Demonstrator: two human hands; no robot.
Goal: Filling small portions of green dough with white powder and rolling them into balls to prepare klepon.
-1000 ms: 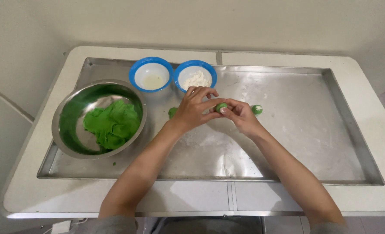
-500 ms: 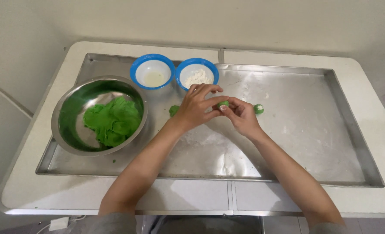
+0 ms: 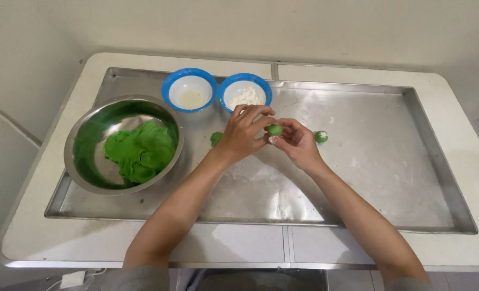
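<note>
A small green dough ball [image 3: 274,130] is pinched between the fingertips of my left hand [image 3: 243,133] and my right hand [image 3: 297,143], just above the steel tray [image 3: 390,156]. One green dough piece [image 3: 216,139] lies on the tray left of my left hand. Another green ball dusted with white [image 3: 321,137] rests to the right of my right hand. A steel bowl [image 3: 88,134] at the left holds a lump of green dough [image 3: 140,151].
Two blue-rimmed white bowls stand at the tray's back: the left bowl [image 3: 190,88] holds a little pale liquid, the right bowl [image 3: 245,89] holds white crumbly filling. The tray sits on a white table [image 3: 466,108] against a wall. Flour dusts the tray's middle.
Both hands stay together at the tray's middle, working the small green ball between the fingertips. The ball shows more plainly now. Nothing else has moved.
</note>
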